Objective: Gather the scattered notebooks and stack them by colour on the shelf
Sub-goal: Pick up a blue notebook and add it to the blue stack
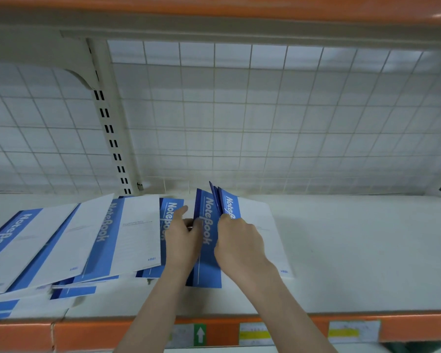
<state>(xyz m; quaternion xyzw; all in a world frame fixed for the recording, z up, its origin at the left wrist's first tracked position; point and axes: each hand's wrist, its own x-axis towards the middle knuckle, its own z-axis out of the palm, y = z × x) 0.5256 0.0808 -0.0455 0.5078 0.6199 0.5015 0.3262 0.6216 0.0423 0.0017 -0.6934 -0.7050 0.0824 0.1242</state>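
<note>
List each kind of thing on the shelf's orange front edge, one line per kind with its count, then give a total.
Yellow-striped labels: 2
Green arrow sticker: 1
Total: 3

Two hands are in view, the left hand [182,240] and the right hand [236,240], both at lower centre. Blue-and-white notebooks [135,233] lie overlapped across the lower left and centre of the frame; at least seven separate covers show, though the piling hides an exact total. One white shelf [354,250] carries them. Its orange front edge [23,335] along the bottom bears three paper labels [255,333].
</note>
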